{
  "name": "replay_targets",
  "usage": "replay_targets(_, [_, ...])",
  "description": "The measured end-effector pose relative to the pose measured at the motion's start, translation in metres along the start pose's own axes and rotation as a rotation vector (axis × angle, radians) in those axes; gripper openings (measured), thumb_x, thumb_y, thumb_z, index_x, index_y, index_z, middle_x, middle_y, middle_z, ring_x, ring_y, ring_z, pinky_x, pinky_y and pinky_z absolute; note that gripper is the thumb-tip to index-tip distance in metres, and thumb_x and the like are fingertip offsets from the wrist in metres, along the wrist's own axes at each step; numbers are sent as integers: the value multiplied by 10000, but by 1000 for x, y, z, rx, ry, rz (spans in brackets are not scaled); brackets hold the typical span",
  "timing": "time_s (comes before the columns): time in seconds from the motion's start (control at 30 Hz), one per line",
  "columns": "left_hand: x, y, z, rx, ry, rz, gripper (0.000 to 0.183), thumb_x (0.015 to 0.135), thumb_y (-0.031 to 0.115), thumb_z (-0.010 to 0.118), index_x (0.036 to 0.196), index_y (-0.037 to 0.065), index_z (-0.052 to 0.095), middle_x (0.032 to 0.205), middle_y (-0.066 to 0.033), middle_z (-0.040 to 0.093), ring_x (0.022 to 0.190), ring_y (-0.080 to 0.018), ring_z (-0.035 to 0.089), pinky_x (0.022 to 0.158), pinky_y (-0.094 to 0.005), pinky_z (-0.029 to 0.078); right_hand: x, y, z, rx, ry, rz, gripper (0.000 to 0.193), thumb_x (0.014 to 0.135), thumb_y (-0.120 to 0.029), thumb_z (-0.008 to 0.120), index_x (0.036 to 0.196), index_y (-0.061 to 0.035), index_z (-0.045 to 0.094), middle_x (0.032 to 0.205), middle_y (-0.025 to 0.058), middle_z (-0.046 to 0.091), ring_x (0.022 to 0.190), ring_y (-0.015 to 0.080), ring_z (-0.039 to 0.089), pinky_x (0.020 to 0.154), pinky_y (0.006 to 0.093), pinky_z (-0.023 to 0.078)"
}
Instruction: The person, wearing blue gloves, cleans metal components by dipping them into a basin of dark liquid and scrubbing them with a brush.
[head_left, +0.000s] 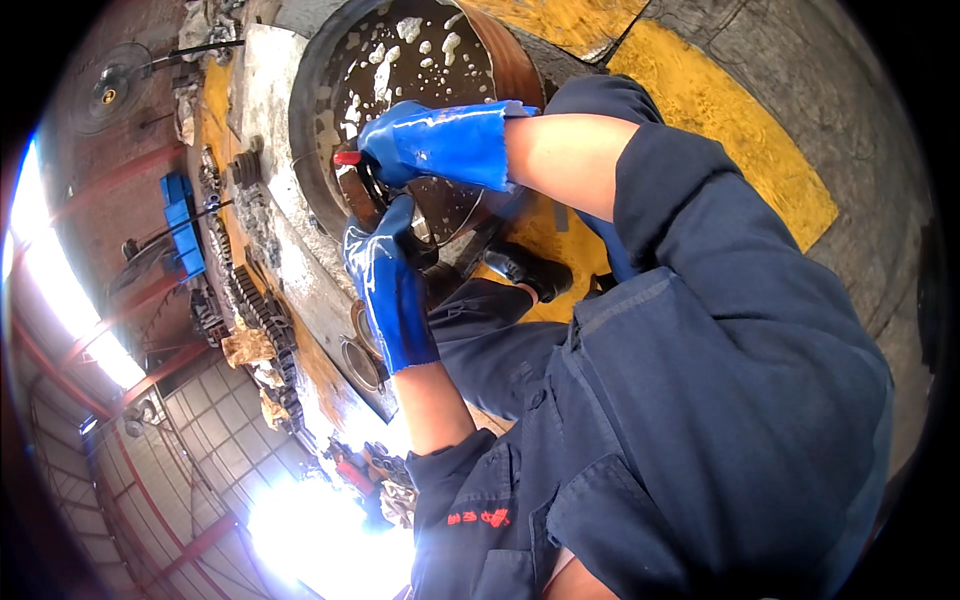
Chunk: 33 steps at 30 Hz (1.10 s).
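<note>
Both my hands wear long blue rubber gloves and meet over a round metal tub of dark liquid with white foam. My right hand is closed at the tub's near side. A red-tipped object pokes out beside its fingers; the rest is hidden by the glove. My left hand is wrapped around the lower end of a brownish metal part, whose exact kind I cannot make out. Close to the left fingers, a shiny metal piece is partly covered.
A metal-topped bench beside the tub carries round metal rings, a stack of coiled or ringed parts, greasy shafts and rags. Beyond are a blue bin and a fan. Yellow boards cover the floor.
</note>
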<state>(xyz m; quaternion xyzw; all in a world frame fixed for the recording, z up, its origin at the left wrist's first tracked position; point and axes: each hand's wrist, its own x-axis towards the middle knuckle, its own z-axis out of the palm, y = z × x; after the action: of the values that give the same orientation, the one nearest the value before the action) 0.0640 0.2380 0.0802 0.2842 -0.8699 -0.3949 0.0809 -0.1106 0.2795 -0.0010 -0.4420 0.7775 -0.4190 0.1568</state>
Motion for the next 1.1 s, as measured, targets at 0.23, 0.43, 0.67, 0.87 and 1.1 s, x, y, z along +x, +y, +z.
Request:
replay_targets(0.23, [-5, 8, 3, 20, -17, 62, 455, 858, -137, 634, 1261, 25, 769, 1099, -216, 751, 931, -288, 740, 802, -376, 578, -1, -1, -4, -17, -32, 17, 239, 798, -203, 752, 1011, -130, 830, 965, 112, 800, 895, 351, 773, 764, 465, 605])
replay_targets(0.43, [-2, 12, 4, 5, 6, -17, 318, 896, -15, 692, 1209, -7, 748, 1036, -143, 744, 882, -238, 724, 772, -360, 570, 3, -5, -8, -54, -116, 87, 304, 825, -243, 730, 1105, -187, 833, 1051, 87, 807, 981, 322, 779, 838, 411, 612])
replay_targets(0.67, [6, 11, 4, -188, 27, -214, 305, 923, 101, 736, 1207, -7, 718, 1018, -90, 729, 840, -201, 698, 731, -348, 557, 4, -4, -6, -76, -107, 77, 317, 821, -267, 711, 1102, -182, 830, 1051, 81, 809, 975, 315, 782, 828, 399, 616])
replay_targets(0.87, [7, 10, 4, -259, 31, -252, 327, 924, 121, 746, 1224, -1, 706, 1010, -79, 725, 819, -192, 684, 713, -342, 548, 0, -5, -9, -73, -117, 70, 316, 828, -267, 704, 1103, -177, 830, 1052, 84, 809, 971, 309, 786, 826, 398, 620])
replay_targets(1.1, [7, 8, 5, -302, 31, -273, 354, 920, 127, 752, 1249, 7, 696, 1002, -74, 722, 796, -188, 668, 696, -336, 537, 3, -4, -4, -92, -88, 82, 313, 833, -263, 705, 1107, -182, 835, 1061, 76, 811, 975, 299, 788, 829, 397, 623])
